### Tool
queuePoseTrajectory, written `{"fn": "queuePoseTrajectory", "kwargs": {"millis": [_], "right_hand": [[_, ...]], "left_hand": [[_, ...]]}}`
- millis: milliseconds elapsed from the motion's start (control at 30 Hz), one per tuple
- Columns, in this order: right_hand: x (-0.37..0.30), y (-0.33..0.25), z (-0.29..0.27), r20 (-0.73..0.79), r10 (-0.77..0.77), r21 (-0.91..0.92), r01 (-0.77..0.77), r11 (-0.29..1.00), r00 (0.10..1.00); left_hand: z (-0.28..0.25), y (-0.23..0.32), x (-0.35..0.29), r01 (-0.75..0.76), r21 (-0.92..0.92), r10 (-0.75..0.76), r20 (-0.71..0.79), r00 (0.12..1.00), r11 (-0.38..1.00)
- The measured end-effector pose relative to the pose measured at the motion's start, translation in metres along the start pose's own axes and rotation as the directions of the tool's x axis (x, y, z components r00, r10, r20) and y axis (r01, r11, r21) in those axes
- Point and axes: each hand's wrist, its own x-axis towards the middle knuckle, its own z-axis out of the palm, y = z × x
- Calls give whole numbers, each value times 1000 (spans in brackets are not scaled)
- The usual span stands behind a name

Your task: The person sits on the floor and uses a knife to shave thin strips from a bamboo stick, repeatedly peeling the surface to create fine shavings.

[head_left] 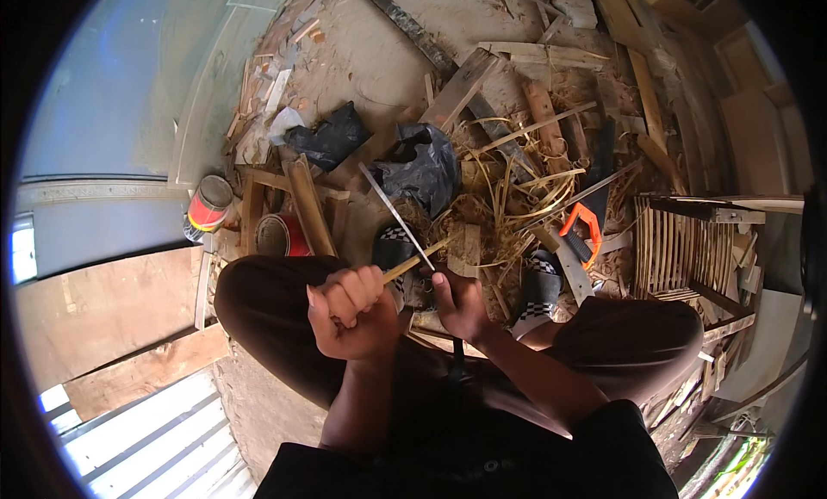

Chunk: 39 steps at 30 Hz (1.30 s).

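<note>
My left hand (pixel 351 311) is closed round a thin yellowish strip of wood or bamboo (pixel 412 263), which points up to the right. My right hand (pixel 463 306) is closed on a knife (pixel 396 215); its handle is hidden by the fingers. The long, narrow, pale blade slants up to the left and crosses the strip close to my right thumb. Both hands are between my bent knees, above my feet in checkered shoes. Curled shavings and split strips (pixel 508 198) lie beyond them.
Black plastic bags (pixel 422 167) lie ahead. Two red cans, one upright (pixel 211 202), one by a board (pixel 280 236), stand at left. An orange-handled saw (pixel 587 234) is beyond my right knee, near a slatted wooden crate (pixel 680 249). Planks (pixel 461 90) and offcuts litter the ground.
</note>
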Motion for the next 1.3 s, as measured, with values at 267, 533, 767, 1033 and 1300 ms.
{"fn": "queuePoseTrajectory", "kwargs": {"millis": [267, 533, 767, 1033, 1300], "right_hand": [[23, 108, -1, 20, 363, -195, -353, 915, 931], [11, 103, 22, -11, 151, -170, -150, 974, 989], [24, 70, 24, 10, 221, -198, -215, 956, 975], [30, 116, 23, 18, 306, -200, -297, 934, 952], [33, 121, 21, 52, 322, -260, -298, 919, 945]], "left_hand": [[-10, 5, 6, -28, 7, 28, -30, 999, 1000], [-12, 14, 9, -22, 22, 24, -108, 994, 1000], [-21, 16, 6, -34, 44, 38, -87, 996, 998], [-25, 24, 12, -12, 45, 20, -167, 986, 999], [-35, 25, 17, -13, 48, 20, -144, 989, 999]]}}
